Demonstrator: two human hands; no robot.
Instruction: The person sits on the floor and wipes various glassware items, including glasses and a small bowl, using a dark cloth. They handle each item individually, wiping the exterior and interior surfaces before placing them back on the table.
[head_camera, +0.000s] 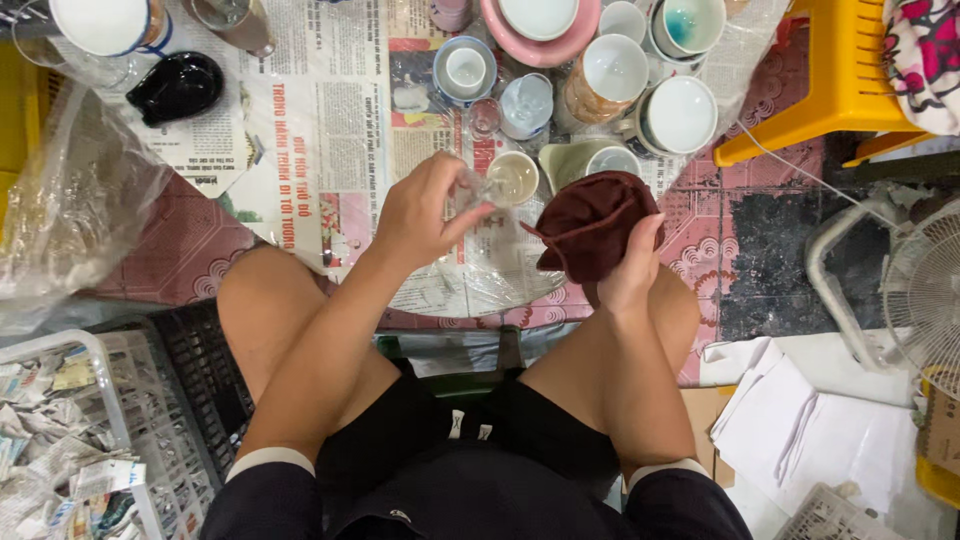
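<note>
Over newspaper (340, 110): L hand (420, 215) grips glass (478, 190).

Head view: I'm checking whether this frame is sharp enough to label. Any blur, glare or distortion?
Head view: the left hand and the small clear glass it holds are slightly motion-blurred; the right hand with the dark red cloth is sharper; plastic sheeting at left shows mild glare; light is even with soft shadows; edges bend from the wide lens.

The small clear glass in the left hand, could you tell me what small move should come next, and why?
Probably bring the small clear glass across to the dark red cloth. The left hand pinches the glass above the newspaper, while the right hand holds the cloth bunched just beside it, apart from the glass.
</note>
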